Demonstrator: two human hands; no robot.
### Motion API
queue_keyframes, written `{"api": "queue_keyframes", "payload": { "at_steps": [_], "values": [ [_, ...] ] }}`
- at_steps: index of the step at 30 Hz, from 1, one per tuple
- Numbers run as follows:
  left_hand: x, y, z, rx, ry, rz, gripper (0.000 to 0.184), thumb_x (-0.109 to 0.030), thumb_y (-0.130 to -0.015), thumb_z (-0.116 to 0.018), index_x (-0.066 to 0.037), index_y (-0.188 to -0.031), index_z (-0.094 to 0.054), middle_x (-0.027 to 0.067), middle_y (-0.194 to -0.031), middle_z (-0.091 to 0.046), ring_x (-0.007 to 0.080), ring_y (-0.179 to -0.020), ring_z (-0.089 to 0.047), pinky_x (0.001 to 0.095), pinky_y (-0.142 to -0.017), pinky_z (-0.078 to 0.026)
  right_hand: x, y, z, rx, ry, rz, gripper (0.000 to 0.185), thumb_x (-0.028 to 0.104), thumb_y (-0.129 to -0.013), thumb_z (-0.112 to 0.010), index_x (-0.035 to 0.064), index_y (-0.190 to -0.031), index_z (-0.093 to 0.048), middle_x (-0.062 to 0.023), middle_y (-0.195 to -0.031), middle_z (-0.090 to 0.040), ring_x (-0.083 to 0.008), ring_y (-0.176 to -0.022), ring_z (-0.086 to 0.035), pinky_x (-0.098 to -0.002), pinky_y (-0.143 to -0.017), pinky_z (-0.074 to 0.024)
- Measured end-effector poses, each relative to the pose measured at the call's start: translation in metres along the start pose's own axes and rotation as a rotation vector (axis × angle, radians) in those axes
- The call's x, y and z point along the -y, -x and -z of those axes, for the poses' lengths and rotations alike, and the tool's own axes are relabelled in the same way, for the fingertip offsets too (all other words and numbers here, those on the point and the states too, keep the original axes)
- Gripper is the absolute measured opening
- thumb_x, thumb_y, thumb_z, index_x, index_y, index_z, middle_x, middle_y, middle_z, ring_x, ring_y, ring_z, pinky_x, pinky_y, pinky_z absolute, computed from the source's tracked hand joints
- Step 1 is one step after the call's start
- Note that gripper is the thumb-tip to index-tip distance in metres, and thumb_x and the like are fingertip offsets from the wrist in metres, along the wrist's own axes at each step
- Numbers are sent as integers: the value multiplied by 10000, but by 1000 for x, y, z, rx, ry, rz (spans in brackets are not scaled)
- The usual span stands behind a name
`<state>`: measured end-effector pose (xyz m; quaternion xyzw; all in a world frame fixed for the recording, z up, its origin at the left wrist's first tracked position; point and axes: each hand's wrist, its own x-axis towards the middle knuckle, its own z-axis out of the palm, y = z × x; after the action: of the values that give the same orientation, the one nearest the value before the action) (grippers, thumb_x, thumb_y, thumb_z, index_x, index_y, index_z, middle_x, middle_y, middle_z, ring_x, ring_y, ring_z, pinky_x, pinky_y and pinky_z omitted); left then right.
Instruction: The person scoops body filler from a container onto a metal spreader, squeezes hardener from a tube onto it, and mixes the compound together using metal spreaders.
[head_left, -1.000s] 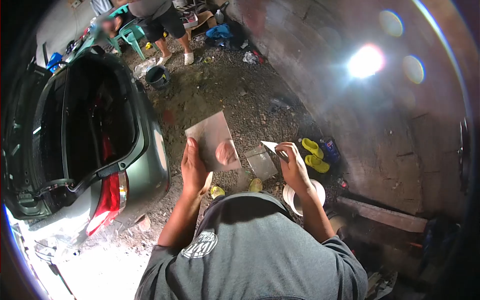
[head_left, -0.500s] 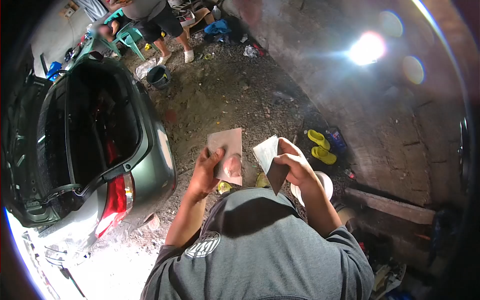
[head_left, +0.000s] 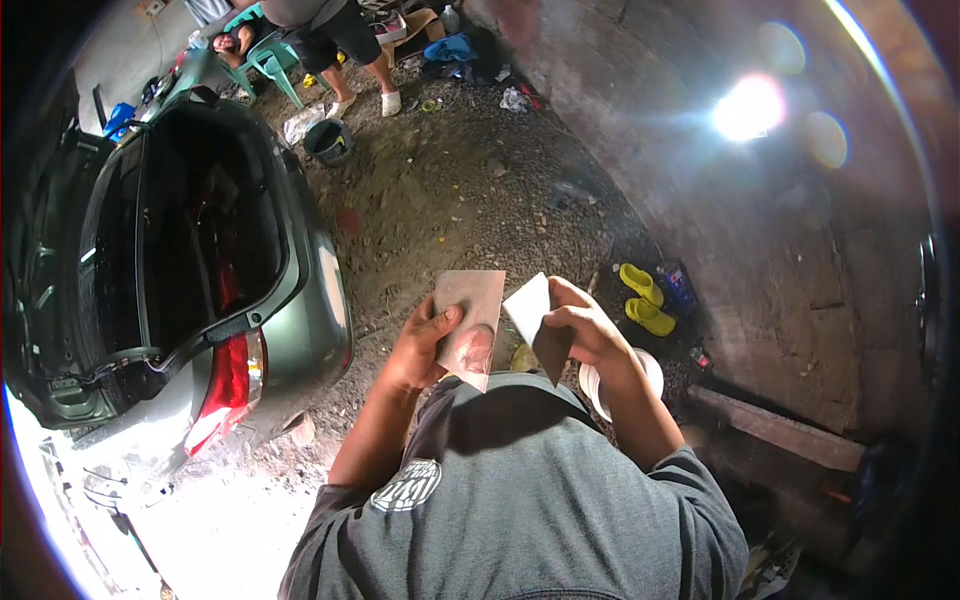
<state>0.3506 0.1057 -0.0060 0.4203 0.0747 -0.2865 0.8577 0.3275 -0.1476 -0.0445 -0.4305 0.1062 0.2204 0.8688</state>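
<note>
My left hand grips a flat rectangular board by its left edge, thumb on top. A smear of pinkish paste lies on the board's lower part. In my right hand is a thin flat spreader, pale on its upper part and dark below. Thumb and fingers pinch it from the right. Board and spreader are side by side in front of my chest, with a narrow gap between them.
A car with its trunk raised stands at left. Yellow clogs, a white bucket and a plank are at right. Farther off are a dark bucket, a standing person and someone by green chairs.
My left hand has brought the board slightly right and down, closer to the spreader. The spreader has tilted a little, and its pale face looks brighter. The view has shifted slightly.
</note>
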Motion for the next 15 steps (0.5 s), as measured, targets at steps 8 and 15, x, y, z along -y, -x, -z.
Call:
{"api": "queue_keyframes", "payload": {
  "at_steps": [8,15],
  "values": [
    [21,-9,-18,-259,91,-241,514,-384,-971,-568,-24,-1311,-430,135,-1113,-615,228,-942,-671,408,-774,-591,22,-5,16,-200,153,454,411,-21,-816,-598,35,-1215,-518,-92,-1128,-610,-174,-1003,-594,-303,-900,-458],
    [49,-13,-40,-509,275,-498,259,-187,-998,-527,-29,-1198,-482,124,-1099,-627,224,-986,-663,390,-759,-587,20,10,-52,243,1017,1032,538,-135,-804,-597,28,-1308,-497,-220,-1281,-527,-366,-1192,-532,-430,-981,-443]
  ]
}}
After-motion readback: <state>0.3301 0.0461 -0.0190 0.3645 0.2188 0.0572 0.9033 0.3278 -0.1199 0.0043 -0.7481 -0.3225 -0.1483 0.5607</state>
